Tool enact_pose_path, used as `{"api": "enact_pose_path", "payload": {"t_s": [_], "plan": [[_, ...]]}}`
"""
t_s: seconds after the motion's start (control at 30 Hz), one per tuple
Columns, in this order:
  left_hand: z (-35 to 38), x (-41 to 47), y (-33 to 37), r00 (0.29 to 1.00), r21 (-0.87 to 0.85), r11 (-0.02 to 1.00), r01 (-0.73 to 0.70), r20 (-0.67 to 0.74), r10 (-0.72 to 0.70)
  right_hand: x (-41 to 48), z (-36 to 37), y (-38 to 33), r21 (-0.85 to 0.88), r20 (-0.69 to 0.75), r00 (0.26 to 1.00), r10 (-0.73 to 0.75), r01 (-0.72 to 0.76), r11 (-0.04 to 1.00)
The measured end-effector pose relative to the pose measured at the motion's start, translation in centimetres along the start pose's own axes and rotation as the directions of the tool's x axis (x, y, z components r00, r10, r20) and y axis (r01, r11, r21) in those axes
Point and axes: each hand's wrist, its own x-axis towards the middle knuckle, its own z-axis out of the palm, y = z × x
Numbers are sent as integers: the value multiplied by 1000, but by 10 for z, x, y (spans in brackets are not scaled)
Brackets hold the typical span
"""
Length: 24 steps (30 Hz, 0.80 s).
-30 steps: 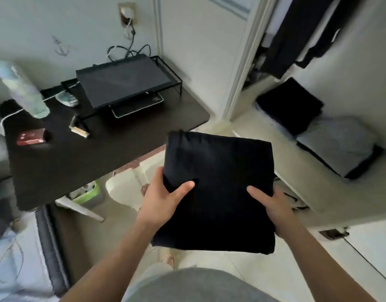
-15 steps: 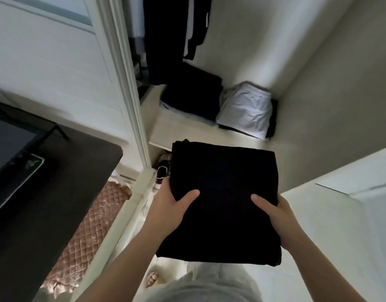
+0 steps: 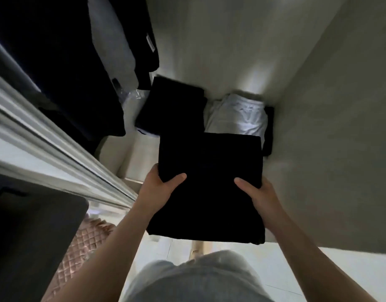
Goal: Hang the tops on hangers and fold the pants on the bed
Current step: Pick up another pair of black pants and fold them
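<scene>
L hand (image 3: 159,188) & R hand (image 3: 259,195) each grip a side of the folded black pants (image 3: 209,182), thumbs on top, fingers hidden under, prob. to keep folds flat, held level in mid-air at the closet shelf (image 3: 131,153), near a black stack (image 3: 174,105) & pale folded garment (image 3: 237,116).

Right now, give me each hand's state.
Left hand: grips the folded pants, thumb on top.
Right hand: grips the same pants, thumb on top.
</scene>
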Motion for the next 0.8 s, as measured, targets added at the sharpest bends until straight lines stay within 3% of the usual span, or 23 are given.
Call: {"api": "enact_pose_path", "payload": {"t_s": [0.1,0.47,0.6,0.8], "plan": [[2,33,15,1000,19,1000,18,-11,-18,31,0,-8,21,25,1000,9,-10,1000],[16,181,14,999,37,999,18,30,-20,151,21,5,39,-130,990,46,-42,998],[13,250,12,1000,13,1000,-5,-14,5,213,40,0,54,-105,994,32,-26,998],[-13,351,24,984,135,988,-82,-149,101,304,80,-12,151,-39,999,-10,16,988]]}}
